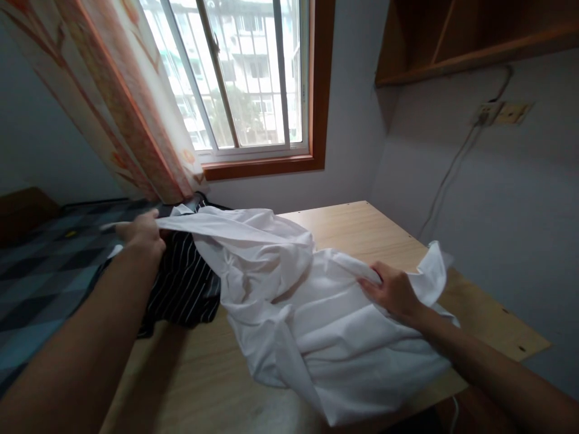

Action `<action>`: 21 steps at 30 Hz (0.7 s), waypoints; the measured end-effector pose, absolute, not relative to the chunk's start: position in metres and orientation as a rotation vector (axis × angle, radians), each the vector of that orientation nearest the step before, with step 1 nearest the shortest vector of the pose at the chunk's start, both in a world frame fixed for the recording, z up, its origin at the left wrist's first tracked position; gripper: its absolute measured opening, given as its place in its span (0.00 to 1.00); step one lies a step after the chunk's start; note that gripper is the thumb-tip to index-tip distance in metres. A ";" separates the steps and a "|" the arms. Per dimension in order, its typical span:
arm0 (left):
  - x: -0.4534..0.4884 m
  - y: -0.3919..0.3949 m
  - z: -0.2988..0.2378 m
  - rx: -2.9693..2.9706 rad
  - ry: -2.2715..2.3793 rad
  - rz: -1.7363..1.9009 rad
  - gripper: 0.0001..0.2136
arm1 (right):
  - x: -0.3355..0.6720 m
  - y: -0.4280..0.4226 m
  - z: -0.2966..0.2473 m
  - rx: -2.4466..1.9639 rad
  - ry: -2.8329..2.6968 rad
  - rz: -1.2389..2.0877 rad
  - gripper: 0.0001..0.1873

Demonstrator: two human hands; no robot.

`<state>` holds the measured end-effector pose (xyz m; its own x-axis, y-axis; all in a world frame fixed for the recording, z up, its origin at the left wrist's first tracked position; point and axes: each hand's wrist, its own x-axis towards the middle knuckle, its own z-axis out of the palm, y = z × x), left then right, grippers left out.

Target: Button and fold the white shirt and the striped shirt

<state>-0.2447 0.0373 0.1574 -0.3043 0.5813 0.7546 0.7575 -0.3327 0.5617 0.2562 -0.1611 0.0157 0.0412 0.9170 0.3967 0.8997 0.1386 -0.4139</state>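
A crumpled white garment, likely a shirt, stretches across the wooden table between my two hands. At the left, my left hand is closed on one end of it, pulling a narrow strip of cloth taut above the table. My right hand grips a fold near the garment's other end, thumb and fingers pinched on the fabric. Beyond that hand a corner of white cloth sticks up. A black garment with white stripes lies at the table's left side, partly covered by my left arm and the white cloth.
The wooden table reaches the wall under the window. A checked bedspread lies at the left, below a floral curtain. At upper right hang a wooden shelf and a socket with a cable.
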 end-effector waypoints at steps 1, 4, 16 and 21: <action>-0.239 0.026 0.155 -1.531 -1.769 -1.744 0.22 | 0.257 -0.156 0.022 -1.726 -1.861 0.142 0.16; -0.187 -0.011 0.150 -1.500 -1.634 -1.511 0.34 | 0.260 -0.128 0.041 -1.656 -1.832 0.503 0.24; -0.122 -0.035 0.117 -2.569 -0.920 -0.242 0.08 | 0.252 -0.079 0.047 -1.787 -1.688 0.331 0.07; -0.227 -0.041 0.142 -2.094 -1.119 -0.697 0.08 | 0.310 -0.079 0.064 -1.734 -1.110 -0.108 0.13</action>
